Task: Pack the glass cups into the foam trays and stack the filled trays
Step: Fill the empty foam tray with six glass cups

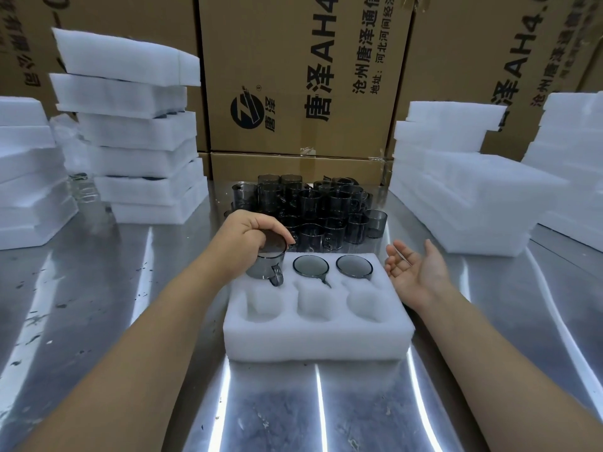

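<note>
Over foam tray (318, 340), left hand (251, 233) holding cup (266, 265) (rim half-hidden), right hand (417, 272) splayed

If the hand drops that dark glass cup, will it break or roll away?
Probably it could crack: the cup in the left hand looks like thin smoked glass, and the metal table is hard. It might roll a bit on its round side, though its handle should stop it. Landing on the foam tray would likely be gentler.
</note>
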